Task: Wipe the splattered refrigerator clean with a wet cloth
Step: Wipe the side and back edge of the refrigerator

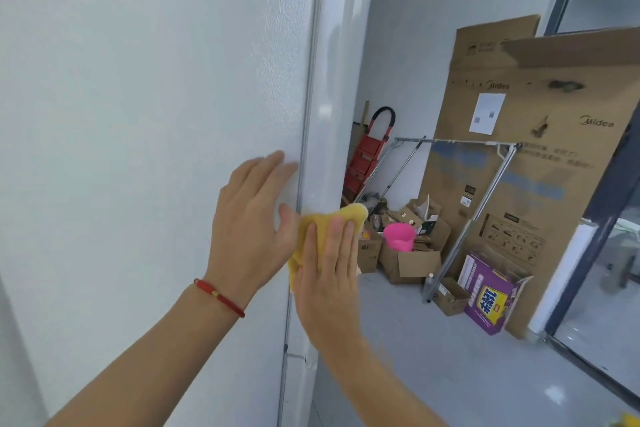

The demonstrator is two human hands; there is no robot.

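Note:
The white refrigerator (145,97) fills the left half of the view, seen from its side, with its rounded door edge (332,87) running down the middle. My left hand (251,229) lies flat and open on the side panel, fingers spread, a red string bracelet on its wrist. My right hand (329,274) presses a yellow cloth (349,213) against the door edge just right of the seam. Most of the cloth is hidden under that hand. No splatter shows on the white surface around my hands.
To the right, on a grey floor, stand a tall cardboard appliance box (519,135), a metal rack (498,180), a red folding step ladder (370,152), a pink bucket (400,236) on small cartons, and a purple box (488,298). A dark-framed glass door (595,218) is at far right.

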